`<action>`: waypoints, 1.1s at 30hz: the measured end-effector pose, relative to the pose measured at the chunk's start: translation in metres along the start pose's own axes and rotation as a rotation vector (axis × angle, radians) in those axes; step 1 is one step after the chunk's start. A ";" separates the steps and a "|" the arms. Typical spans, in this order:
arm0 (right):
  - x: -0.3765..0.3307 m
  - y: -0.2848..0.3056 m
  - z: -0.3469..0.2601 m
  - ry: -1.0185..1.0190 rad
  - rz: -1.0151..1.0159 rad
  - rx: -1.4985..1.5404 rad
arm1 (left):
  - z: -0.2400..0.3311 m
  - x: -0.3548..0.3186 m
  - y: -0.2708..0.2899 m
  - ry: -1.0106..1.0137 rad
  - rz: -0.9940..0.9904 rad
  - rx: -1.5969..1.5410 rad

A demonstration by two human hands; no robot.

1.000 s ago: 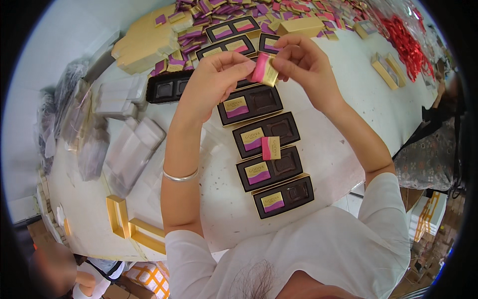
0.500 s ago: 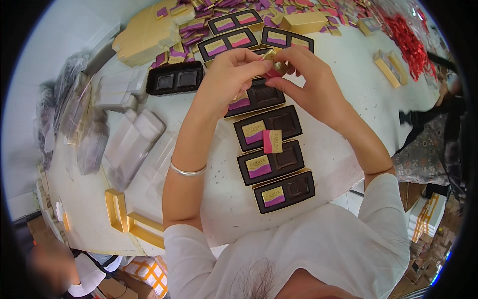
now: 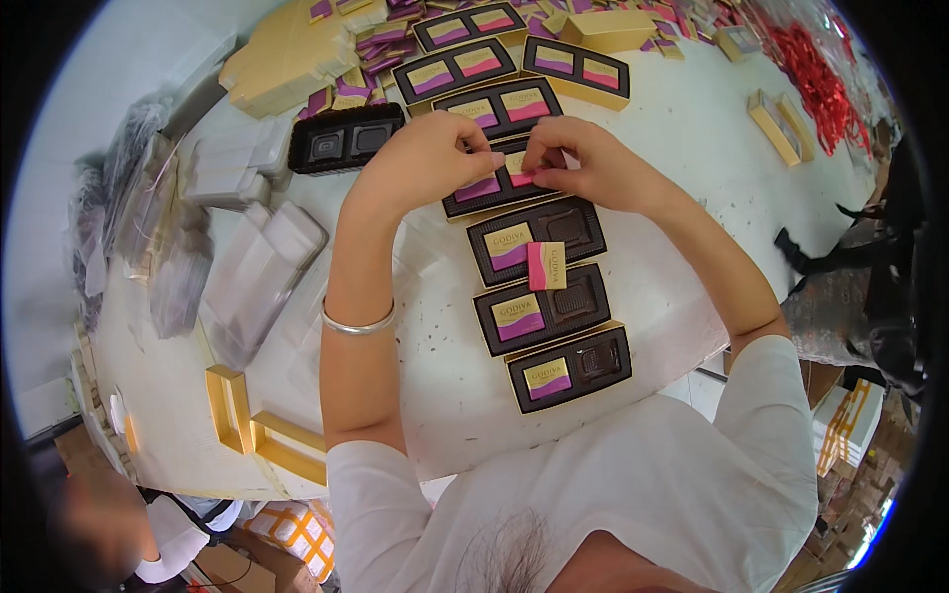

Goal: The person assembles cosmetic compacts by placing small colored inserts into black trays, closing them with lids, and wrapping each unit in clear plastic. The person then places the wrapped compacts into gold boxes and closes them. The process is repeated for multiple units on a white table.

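Observation:
Both my hands reach over a gold box with a dark two-compartment tray in the middle of the row. My right hand pinches a pink-and-gold wrapped chocolate at the tray's right compartment. Beside it my left hand is closed, fingertips at the chocolate's left edge; I cannot tell what they grip. A purple-and-gold chocolate lies in the left compartment, partly hidden. Nearer me, several boxes hold one purple-and-gold chocolate each. Another pink-and-gold chocolate rests across two of them.
Farther off stand filled boxes and a heap of wrapped chocolates. A black tray and clear plastic covers lie left, gold sleeves near left. Red shredded filler is far right. Another person's hand shows lower left.
My hands have come down and nearer with the pink-and-gold chocolate, from above the row to the middle box's right compartment. The box behind, with its two chocolates, is now uncovered.

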State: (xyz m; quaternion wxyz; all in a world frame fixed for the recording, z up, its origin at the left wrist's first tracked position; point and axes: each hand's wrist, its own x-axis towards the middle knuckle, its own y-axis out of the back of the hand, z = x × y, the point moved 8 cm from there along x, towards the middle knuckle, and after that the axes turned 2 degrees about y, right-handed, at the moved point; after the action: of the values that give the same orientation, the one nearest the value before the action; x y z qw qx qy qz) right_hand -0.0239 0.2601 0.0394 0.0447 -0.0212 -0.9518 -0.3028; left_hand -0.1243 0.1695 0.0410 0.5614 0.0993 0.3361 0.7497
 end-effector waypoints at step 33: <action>-0.094 -0.001 -0.099 0.269 0.343 -0.204 | 0.036 -0.072 -0.072 0.161 -0.215 -0.994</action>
State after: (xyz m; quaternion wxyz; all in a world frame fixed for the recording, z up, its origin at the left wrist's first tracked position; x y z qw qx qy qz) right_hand 0.0766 0.2010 0.1102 0.2195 -0.1464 -0.8842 -0.3855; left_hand -0.0239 0.1292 0.0402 0.5869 -0.2728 -0.0105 0.7623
